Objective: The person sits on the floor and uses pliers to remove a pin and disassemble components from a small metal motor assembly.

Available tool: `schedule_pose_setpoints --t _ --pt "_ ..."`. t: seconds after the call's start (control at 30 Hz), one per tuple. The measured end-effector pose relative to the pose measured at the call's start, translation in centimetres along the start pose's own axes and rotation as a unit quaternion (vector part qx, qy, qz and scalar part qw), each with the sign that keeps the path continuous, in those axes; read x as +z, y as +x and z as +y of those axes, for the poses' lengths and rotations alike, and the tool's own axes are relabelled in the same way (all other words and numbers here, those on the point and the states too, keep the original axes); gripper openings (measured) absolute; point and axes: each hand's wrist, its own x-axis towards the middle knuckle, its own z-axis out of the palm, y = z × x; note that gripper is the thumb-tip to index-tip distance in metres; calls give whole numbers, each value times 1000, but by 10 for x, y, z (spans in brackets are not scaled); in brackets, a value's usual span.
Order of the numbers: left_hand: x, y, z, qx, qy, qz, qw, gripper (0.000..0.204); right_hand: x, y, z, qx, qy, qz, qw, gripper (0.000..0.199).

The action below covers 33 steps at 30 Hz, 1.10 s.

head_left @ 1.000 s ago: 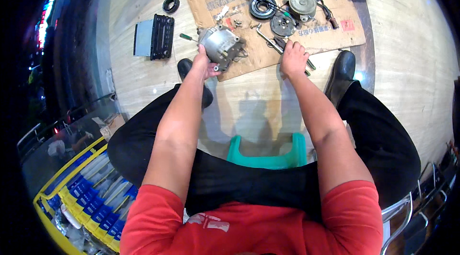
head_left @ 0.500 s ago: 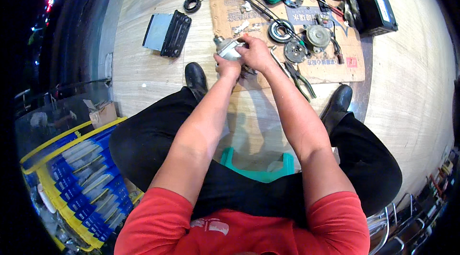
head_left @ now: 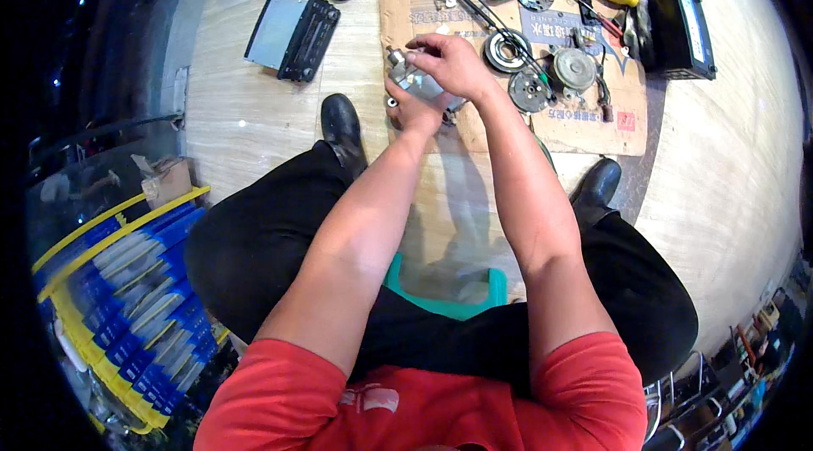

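at upper centre of the frame, a silvery metal housing [head_left: 423, 86], smooth and rounded, with a stubby metal end [head_left: 395, 56] toward the upper left; to the right, a dark flat ring [head_left: 493, 51], a grey disc [head_left: 527, 94] with an uneven face and a domed, dull metal part [head_left: 575, 70], all on matte brown cardboard [head_left: 584, 143]. held on the near side by the left hand [head_left: 417, 115], fingers curled around the metal; just left of the right hand [head_left: 461, 68] and partly hidden by bent fingers, but cannot tell whether pinched there or only touched. near the cardboard's lower left corner; cannot tell whether resting or lifted. wide room at left over pale, glossy floor [head_left: 254, 129], as far as a boxy car stereo [head_left: 309, 38] at upper left; tighter at right, with ring and disc close by and a black, box-shaped battery [head_left: 677, 32] at the cardboard's right edge; more floor below, between two black shoes [head_left: 341, 125].
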Motion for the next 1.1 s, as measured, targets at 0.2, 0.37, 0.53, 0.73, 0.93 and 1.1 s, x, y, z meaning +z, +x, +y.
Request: schedule_pose_setpoints --t 0.2,0.37,0.53,0.73,0.93,1.1 --pt "2 10 -6 7 -4 -7 1000 134 -22 0 20 52 18 178 983 33" --pt "-4 -2 6 -6 11 -5 1000 131 -36 -19 37 73 -50 199 976 36" --pt "-3 -5 10 -6 17 -30 999 133 -15 -9 23 -10 -68 57 996 41" --pt "5 29 -18 49 12 -64 997 116 17 -3 -7 17 -192 -20 981 33" --pt "20 65 -36 77 3 -111 991 119 39 -7 -10 57 -141 43 987 38" --pt "21 61 -19 56 -21 -126 990 122 46 -8 -7 95 -106 71 987 39"
